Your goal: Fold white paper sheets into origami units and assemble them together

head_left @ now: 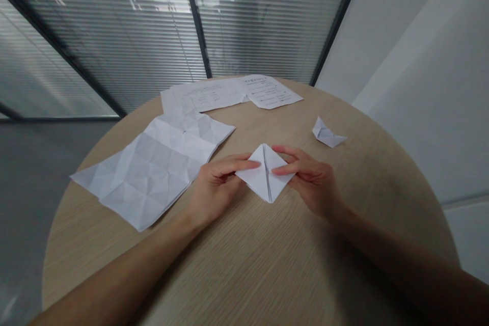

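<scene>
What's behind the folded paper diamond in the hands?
Past the folded paper diamond: wooden tabletop, then printed sheets by the far edge. Its underside is hidden, as are any parts of the left hand and right hand beneath it.

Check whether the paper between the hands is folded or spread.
Folded: the paper forms a small diamond, with a seam running between its upper and lower corners.

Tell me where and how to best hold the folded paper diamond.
Probably pinch the folded paper diamond near its left and right corners, one hand from each side. A seam runs from top to bottom corner, so side grips should steady both flaps and leave it mostly uncovered. The left hand and right hand hold those sides.
</scene>
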Tool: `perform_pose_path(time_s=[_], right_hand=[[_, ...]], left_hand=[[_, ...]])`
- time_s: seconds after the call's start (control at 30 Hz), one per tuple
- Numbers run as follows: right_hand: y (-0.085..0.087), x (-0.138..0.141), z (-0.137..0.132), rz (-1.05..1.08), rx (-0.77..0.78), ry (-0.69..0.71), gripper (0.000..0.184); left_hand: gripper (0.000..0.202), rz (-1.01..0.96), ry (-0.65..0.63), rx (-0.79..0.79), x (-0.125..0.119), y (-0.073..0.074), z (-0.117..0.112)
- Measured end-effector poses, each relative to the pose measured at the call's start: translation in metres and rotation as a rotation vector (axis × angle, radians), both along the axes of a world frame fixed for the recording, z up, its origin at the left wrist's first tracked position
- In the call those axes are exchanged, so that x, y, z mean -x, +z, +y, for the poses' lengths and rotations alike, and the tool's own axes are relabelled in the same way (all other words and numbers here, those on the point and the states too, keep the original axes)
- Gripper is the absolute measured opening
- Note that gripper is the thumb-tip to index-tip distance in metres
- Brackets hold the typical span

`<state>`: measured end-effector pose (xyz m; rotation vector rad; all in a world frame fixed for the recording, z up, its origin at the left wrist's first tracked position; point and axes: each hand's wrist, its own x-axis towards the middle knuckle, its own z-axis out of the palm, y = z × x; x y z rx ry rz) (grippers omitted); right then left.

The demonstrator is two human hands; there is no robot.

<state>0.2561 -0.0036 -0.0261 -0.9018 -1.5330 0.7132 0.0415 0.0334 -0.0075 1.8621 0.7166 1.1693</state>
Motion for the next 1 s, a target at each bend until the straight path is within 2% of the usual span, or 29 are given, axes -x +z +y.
perform_pose_path(time_s=[0.1,0.2,0.43,0.57,0.7,0.87,0.93,1.0], right_hand=[[0.001,-0.001,-0.001,0.031,0.023,0.042,0.033],[0.002,-0.002,-0.002,-0.009,0.039,0.028,0.033],[0.004,-0.002,-0.004,0.008,0.146,0.036,0.016],[0.004,-0.001,-0.006,0.023,0.142,0.027,0.014],[0.005,0.003,-0.009,0.020,0.132,0.029,0.008],[0.005,0.013,-0.013,0.054,0.255,-0.069,0.013],[0.005,0.016,-0.013,0.104,0.275,-0.081,0.016],[0.005,0.017,-0.011,0.126,0.277,-0.081,0.027]], left_hand=[[0.023,0.024,-0.095,0.076,0.002,0.004,-0.002],[0.024,0.053,-0.142,0.073,0.004,0.006,-0.003],[0.017,-0.054,-0.113,0.100,0.002,0.004,-0.001],[0.021,-0.040,-0.084,0.113,0.002,0.001,0.000],[0.015,0.008,-0.064,0.138,0.002,0.002,-0.003],[0.017,-0.007,0.008,0.206,-0.003,0.006,-0.010],[0.016,-0.063,-0.001,0.269,-0.006,0.006,-0.011],[0.025,-0.087,-0.026,0.322,-0.006,0.006,-0.010]])
